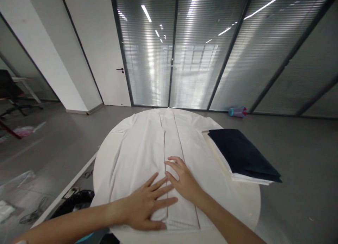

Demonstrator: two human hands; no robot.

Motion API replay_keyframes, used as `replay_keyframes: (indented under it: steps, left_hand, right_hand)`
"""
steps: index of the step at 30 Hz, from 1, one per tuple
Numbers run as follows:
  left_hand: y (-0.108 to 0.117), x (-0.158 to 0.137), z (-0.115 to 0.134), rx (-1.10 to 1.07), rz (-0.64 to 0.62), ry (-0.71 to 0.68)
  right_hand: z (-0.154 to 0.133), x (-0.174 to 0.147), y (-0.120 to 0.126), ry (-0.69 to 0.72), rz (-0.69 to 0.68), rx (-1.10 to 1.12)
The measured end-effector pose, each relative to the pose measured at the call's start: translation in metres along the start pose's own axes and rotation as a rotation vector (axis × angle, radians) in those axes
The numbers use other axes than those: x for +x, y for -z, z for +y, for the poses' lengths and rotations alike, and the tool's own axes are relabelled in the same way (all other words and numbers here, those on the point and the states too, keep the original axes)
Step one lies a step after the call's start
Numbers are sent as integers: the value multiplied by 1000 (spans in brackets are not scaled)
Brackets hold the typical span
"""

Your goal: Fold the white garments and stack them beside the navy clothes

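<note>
Head view: at lower centre, the left hand and right hand lie flat, fingers spread and grasping nothing, on a white garment spread over a round white table; smoothing it well likely calls for even outward strokes from the middle placket. At centre right a dark folded cloth tops a white stack, with grey floor and glass partitions beyond.

forearms cut off by bottom edge, table mostly hidden under white garment
</note>
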State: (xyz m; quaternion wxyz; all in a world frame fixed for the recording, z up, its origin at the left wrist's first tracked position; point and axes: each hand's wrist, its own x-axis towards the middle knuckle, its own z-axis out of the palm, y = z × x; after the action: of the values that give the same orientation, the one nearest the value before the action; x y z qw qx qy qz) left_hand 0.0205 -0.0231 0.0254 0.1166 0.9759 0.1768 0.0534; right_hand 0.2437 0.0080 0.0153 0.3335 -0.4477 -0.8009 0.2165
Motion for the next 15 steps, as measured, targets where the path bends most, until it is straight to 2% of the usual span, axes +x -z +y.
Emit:
replay_keyframes:
  steps: [6,12,15]
  left_hand:
    - [2,2,6,-28,13,-1]
    - [-3,4,19,-43,61,6]
    - [-4,3,24,-27,108,-11]
  right_hand:
    - [7,0,-6,19,-54,-49]
    - [8,-3,-8,39,-255,-157]
    - [6,-2,-1,70,-222,-143]
